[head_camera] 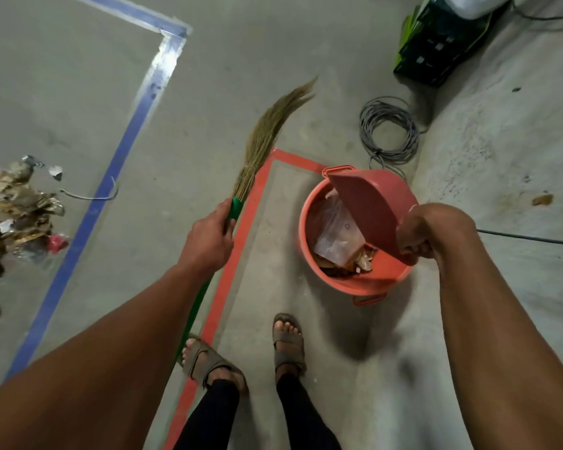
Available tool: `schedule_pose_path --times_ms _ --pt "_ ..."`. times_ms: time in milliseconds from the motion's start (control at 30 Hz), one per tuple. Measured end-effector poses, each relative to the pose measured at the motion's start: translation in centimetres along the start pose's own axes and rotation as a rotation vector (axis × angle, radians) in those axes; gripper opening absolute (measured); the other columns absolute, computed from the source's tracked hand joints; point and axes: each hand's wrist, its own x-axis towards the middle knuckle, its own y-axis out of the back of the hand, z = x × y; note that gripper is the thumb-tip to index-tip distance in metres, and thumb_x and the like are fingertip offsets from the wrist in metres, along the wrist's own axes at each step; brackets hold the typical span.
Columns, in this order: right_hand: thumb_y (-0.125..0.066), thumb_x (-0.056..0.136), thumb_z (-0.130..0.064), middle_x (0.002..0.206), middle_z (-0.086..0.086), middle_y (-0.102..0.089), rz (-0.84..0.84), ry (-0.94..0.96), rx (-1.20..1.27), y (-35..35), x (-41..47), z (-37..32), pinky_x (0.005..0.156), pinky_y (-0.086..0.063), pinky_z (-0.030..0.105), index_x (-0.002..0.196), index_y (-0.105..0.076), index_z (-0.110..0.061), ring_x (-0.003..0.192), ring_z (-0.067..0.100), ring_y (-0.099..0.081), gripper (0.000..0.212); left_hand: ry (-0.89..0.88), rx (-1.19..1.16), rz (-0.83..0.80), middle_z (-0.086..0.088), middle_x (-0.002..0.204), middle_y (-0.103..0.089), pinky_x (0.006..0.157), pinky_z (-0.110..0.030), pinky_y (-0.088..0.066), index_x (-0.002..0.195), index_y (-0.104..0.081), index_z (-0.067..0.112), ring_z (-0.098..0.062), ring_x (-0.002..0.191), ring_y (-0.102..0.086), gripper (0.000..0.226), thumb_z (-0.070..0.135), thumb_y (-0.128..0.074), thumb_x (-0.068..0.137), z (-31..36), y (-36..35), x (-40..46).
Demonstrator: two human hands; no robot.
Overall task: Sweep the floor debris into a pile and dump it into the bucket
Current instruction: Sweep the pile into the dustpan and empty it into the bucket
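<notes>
1. Right hand (418, 237): fingers curled tight round the handle of a red dustpan (372, 211), held tilted over the bucket (355, 282) with its blade edge at the bucket's far rim.
2. Left hand (210, 237): wrapped round the green handle of a grass broom (264, 141), left of the bucket. The broom's long axis runs from near the person's left foot up and away, bristle tip curving past the bucket's far side.
3. Bucket: orange-red, round, with side lugs, standing directly below the right hand inside an area marked with red floor tape (238, 254). It holds a clear plastic bag and brown scraps.
4. Debris pile (13, 219): paper, foil-like bits and a red scrap, well to the left of the bucket, beyond a blue tape line (88, 216). A loose wire piece (91, 196) lies at its near edge.
5. Governing relation, as judged: the remaining pile lies on the left hand's side, so broom and pan must both travel left from the bucket; the broom hand is the nearer.
6. Beyond the bucket: a coiled grey cable (389, 129); further off, a black-and-green crate (442, 43).
7. Writing: none legible; the bag's marking is too small to read.
</notes>
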Motion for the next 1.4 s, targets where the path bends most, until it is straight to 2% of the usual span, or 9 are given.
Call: schedule_pose_path --times_ms 100,233,367,533,633,700,1100,1300,1400 --pt "-0.060 0.085 0.003 0.050 0.010 -0.052 -0.003 0.019 0.111 0.4 -3.1 -1.2 0.055 -0.039 0.032 0.063 -0.060 -0.005 0.050 0.023 -0.045 0.024 -0.005 -0.008 -0.002 -0.011 0.149 -0.056 0.103 -0.042 -0.047 0.160 -0.034 0.032 -0.036 0.125 -0.057 0.054 0.027 -0.047 0.108 -1.2 3.0 -0.6" --pt "-0.053 0.094 0.000 0.044 0.006 -0.039 0.026 0.136 0.434 0.0 -5.0 -6.0 0.042 -0.027 0.016 0.067 -0.050 -0.006 0.034 0.015 -0.032 0.028 0.007 -0.015 -0.023 -0.011 0.148 -0.058 0.103 -0.042 -0.047 0.160 -0.034 0.034 -0.035 0.123 -0.058 0.054 0.029 -0.047 0.108 -4.9 6.0 -0.7" --pt "-0.054 0.095 -0.022 0.046 0.002 -0.035 -0.003 0.202 0.734 -1.0 -4.5 -14.3 0.047 -0.025 0.016 0.066 -0.043 -0.019 0.038 0.015 -0.032 0.031 0.024 -0.003 -0.019 -0.009 0.150 -0.056 0.106 -0.045 -0.047 0.161 -0.034 0.031 -0.036 0.127 -0.057 0.054 0.029 -0.047 0.108 -9.4 8.6 -0.4" --pt "-0.046 0.101 -0.022 0.048 -0.010 -0.027 -0.180 0.350 0.994 -2.3 -5.5 -26.6 0.056 -0.013 0.018 0.069 -0.037 -0.026 0.035 0.005 -0.024 0.033 0.118 -0.027 0.014 -0.008 0.150 -0.056 0.106 -0.046 -0.049 0.161 -0.033 0.031 -0.034 0.126 -0.058 0.055 0.030 -0.047 0.108 -16.0 11.4 -0.7" --pt "-0.048 0.103 -0.017 0.048 -0.010 -0.027 -0.257 0.424 1.139 -3.4 -6.8 -32.7 0.038 -0.019 0.014 0.071 -0.038 -0.022 0.035 0.003 -0.021 0.034 0.191 -0.051 0.046 -0.009 0.144 -0.060 0.105 -0.046 -0.050 0.161 -0.033 0.032 -0.032 0.121 -0.060 0.054 0.031 -0.047 0.108 -19.5 13.2 -1.5" --pt "-0.049 0.103 -0.017 0.048 -0.010 -0.027 -0.314 0.457 1.163 -4.1 -7.9 -36.4 0.032 -0.019 0.015 0.071 -0.039 -0.021 0.035 0.003 -0.020 0.034 0.238 -0.067 0.064 -0.008 0.142 -0.061 0.103 -0.046 -0.051 0.161 -0.031 0.034 -0.030 0.118 -0.061 0.055 0.032 -0.047 0.108 -22.0 14.5 -2.1" --pt "-0.052 0.102 -0.019 0.052 -0.010 -0.023 -0.650 0.594 1.292 -5.2 -11.5 -56.0 0.031 -0.016 0.018 0.070 -0.038 -0.024 0.036 0.003 -0.017 0.035 0.454 -0.186 0.210 -0.008 0.150 -0.055 0.106 -0.048 -0.045 0.163 -0.029 0.029 -0.033 0.131 -0.054 0.057 0.030 -0.045 0.108 -34.5 19.1 -0.6" --pt "-0.053 0.100 -0.018 0.053 -0.009 -0.024 -0.662 0.619 1.397 -7.1 -7.0 -63.8 0.029 -0.017 0.019 0.070 -0.040 -0.023 0.036 0.004 -0.018 0.034 0.469 -0.236 0.224 0.001 0.162 -0.043 0.116 -0.047 -0.041 0.162 -0.030 0.032 -0.029 0.142 -0.048 0.056 0.029 -0.046 0.108 -41.2 13.9 5.2" --pt "-0.051 0.101 -0.018 0.051 -0.008 -0.023 -0.683 0.615 1.438 -9.8 -3.9 -66.3 0.028 -0.017 0.019 0.069 -0.039 -0.023 0.034 0.004 -0.018 0.034 0.484 -0.278 0.169 -0.001 0.155 -0.052 0.112 -0.045 -0.046 0.159 -0.033 0.035 -0.029 0.133 -0.055 0.054 0.028 -0.046 0.107 -43.6 9.1 8.1"
